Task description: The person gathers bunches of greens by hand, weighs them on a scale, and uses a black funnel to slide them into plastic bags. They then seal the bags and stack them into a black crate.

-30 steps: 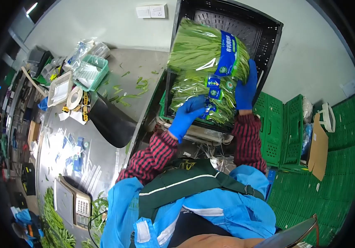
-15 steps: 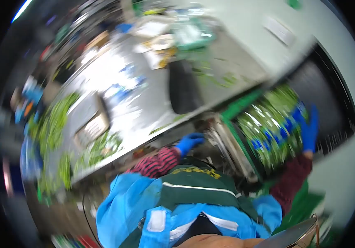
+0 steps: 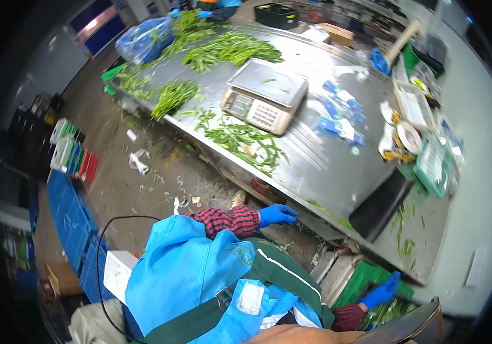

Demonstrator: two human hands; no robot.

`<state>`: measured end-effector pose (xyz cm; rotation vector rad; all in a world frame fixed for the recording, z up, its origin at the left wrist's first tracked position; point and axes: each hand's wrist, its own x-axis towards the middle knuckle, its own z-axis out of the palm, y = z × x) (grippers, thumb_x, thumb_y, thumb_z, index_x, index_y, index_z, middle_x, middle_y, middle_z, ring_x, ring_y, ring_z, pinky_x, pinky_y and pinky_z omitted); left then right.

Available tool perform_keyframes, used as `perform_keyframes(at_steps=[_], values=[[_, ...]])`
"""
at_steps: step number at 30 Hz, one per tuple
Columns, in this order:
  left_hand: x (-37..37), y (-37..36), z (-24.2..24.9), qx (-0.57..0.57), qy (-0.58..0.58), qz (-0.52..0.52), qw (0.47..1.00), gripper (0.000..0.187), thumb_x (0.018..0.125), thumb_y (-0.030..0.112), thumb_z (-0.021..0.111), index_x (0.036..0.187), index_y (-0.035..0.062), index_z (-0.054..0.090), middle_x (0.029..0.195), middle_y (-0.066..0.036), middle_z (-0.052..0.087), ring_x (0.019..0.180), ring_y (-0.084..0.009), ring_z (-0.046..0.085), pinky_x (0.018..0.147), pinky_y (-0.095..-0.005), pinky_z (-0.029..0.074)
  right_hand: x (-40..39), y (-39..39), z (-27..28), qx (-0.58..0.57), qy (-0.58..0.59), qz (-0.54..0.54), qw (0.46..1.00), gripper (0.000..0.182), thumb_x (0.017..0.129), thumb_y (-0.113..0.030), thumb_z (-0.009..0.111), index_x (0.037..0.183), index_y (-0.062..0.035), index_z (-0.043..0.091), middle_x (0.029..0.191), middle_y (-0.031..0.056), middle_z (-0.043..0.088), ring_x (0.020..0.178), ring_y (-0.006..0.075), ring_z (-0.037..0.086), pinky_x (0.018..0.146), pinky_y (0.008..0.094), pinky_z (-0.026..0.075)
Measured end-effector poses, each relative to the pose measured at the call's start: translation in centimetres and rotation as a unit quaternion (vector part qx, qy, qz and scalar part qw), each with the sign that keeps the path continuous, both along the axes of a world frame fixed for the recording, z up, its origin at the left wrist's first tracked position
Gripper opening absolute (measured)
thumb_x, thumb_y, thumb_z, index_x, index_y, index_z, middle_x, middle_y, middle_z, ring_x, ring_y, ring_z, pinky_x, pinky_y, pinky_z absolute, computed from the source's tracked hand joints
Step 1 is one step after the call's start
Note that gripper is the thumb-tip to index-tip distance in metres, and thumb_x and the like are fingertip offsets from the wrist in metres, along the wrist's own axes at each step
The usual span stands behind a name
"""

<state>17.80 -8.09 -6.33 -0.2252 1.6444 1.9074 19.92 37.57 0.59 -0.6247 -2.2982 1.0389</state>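
My left hand (image 3: 277,215), in a blue glove, hangs in front of the metal table's near edge with its fingers loosely stretched and nothing in them. My right hand (image 3: 381,291), also gloved in blue, is at the lower right over a green crate (image 3: 356,282). Its fingers point up and away, and it holds nothing I can see. Packed leafy greens (image 3: 392,313) lie in the crate beneath that hand, partly hidden by my sleeve and the glasses rim.
On the metal table (image 3: 337,172) stand a weighing scale (image 3: 266,94), loose greens (image 3: 234,49), blue-printed plastic bags (image 3: 340,114), a black sheet-like object (image 3: 380,203) and a tape roll (image 3: 408,139). Blue crates (image 3: 71,215) line the left floor. Another person's gloved hands (image 3: 204,14) work at the far end.
My view has swung left, bringing the scale and floor into the middle. The crate of greens has shifted to the lower right. My right hand has lifted off the packed greens.
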Motion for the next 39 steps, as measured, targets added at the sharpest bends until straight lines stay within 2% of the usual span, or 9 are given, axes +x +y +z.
perform_keyframes(at_steps=[5, 11, 19, 24, 29, 31, 35, 38, 39], values=[[-2.8, -18.4, -3.2, -0.143, 0.118, 0.176, 0.967, 0.041, 0.082, 0.011, 0.065, 0.121, 0.0013, 0.054, 0.111, -0.010, 0.062, 0.101, -0.0153, 0.058, 0.090, -0.0289, 0.046, -8.8, -21.7, -7.5, -0.254, 0.023, 0.214, 0.943, 0.027, 0.090, -0.011, 0.052, 0.111, 0.0051, 0.059, 0.105, 0.0096, 0.062, 0.094, 0.0178, 0.058, 0.086, 0.0320, 0.046], [-5.3, -43.7, -4.2, -0.176, 0.183, 0.430, 0.866, 0.035, 0.083, 0.009, 0.063, 0.116, -0.0008, 0.057, 0.106, -0.010, 0.063, 0.094, -0.0140, 0.059, 0.084, -0.0282, 0.048, -17.7, -51.7, -4.1, -0.218, -0.114, 0.449, 0.859, 0.023, 0.088, -0.005, 0.054, 0.108, 0.0038, 0.061, 0.104, 0.0102, 0.064, 0.094, 0.0158, 0.059, 0.086, 0.0293, 0.046], [-15.4, -52.4, -0.9, -0.034, 0.147, 0.385, 0.911, 0.034, 0.085, 0.007, 0.060, 0.117, -0.0022, 0.055, 0.111, -0.010, 0.061, 0.102, -0.0160, 0.058, 0.090, -0.0277, 0.044, -27.5, -73.8, 2.0, -0.297, -0.220, 0.600, 0.709, 0.030, 0.090, -0.010, 0.052, 0.116, 0.0044, 0.055, 0.108, 0.0099, 0.062, 0.096, 0.0160, 0.060, 0.086, 0.0270, 0.047], [-24.9, -56.6, -3.8, -0.006, 0.189, 0.378, 0.906, 0.033, 0.085, 0.007, 0.060, 0.116, -0.0026, 0.055, 0.111, -0.010, 0.061, 0.100, -0.0154, 0.059, 0.088, -0.0265, 0.046, -35.1, -82.2, 2.6, -0.366, -0.311, 0.603, 0.637, 0.037, 0.090, -0.016, 0.053, 0.121, 0.0025, 0.052, 0.111, 0.0106, 0.062, 0.097, 0.0172, 0.060, 0.082, 0.0259, 0.047], [-39.1, -62.4, -4.1, -0.135, 0.260, 0.355, 0.888, 0.036, 0.085, 0.011, 0.061, 0.119, -0.0001, 0.055, 0.113, -0.010, 0.061, 0.100, -0.0157, 0.059, 0.088, -0.0281, 0.046, -45.1, -89.7, 0.5, -0.419, -0.360, 0.523, 0.649, 0.040, 0.090, -0.027, 0.053, 0.122, -0.0035, 0.051, 0.115, 0.0085, 0.059, 0.102, 0.0182, 0.058, 0.086, 0.0289, 0.044], [-45.5, -64.7, -5.1, -0.273, 0.288, 0.330, 0.856, 0.047, 0.079, 0.024, 0.065, 0.120, 0.0036, 0.054, 0.115, -0.015, 0.059, 0.101, -0.0245, 0.059, 0.087, -0.0330, 0.047, -49.8, -92.0, -2.6, -0.445, -0.363, 0.474, 0.668, 0.038, 0.089, -0.028, 0.055, 0.118, -0.0044, 0.054, 0.114, 0.0075, 0.059, 0.102, 0.0183, 0.058, 0.086, 0.0290, 0.044], [-56.0, -69.4, -6.0, -0.540, 0.412, 0.255, 0.688, 0.066, 0.080, 0.037, 0.061, 0.130, -0.0003, 0.041, 0.122, -0.019, 0.052, 0.107, -0.0343, 0.052, 0.091, -0.0420, 0.041, -58.9, -96.4, -8.3, -0.387, -0.357, 0.391, 0.755, 0.043, 0.081, -0.033, 0.065, 0.111, -0.0048, 0.055, 0.096, 0.0052, 0.059, 0.080, 0.0164, 0.057, 0.075, 0.0283, 0.044], [-59.7, -70.3, -7.6, -0.624, 0.412, 0.163, 0.644, 0.070, 0.078, 0.042, 0.061, 0.129, -0.0007, 0.041, 0.114, -0.021, 0.056, 0.100, -0.0367, 0.055, 0.086, -0.0435, 0.042, -65.3, -98.6, -12.8, -0.348, -0.365, 0.318, 0.803, 0.054, 0.074, -0.035, 0.073, 0.110, 0.0007, 0.056, 0.089, 0.0050, 0.059, 0.076, 0.0161, 0.054, 0.071, 0.0283, 0.043], [-60.1, -70.2, -7.0, -0.606, 0.374, 0.124, 0.691, 0.069, 0.078, 0.044, 0.061, 0.128, 0.0001, 0.042, 0.111, -0.022, 0.057, 0.099, -0.0371, 0.055, 0.085, -0.0440, 0.042, -66.9, -99.1, -14.1, -0.339, -0.364, 0.298, 0.815, 0.056, 0.072, -0.035, 0.075, 0.110, 0.0019, 0.056, 0.089, 0.0054, 0.060, 0.078, 0.0167, 0.055, 0.072, 0.0286, 0.043]])
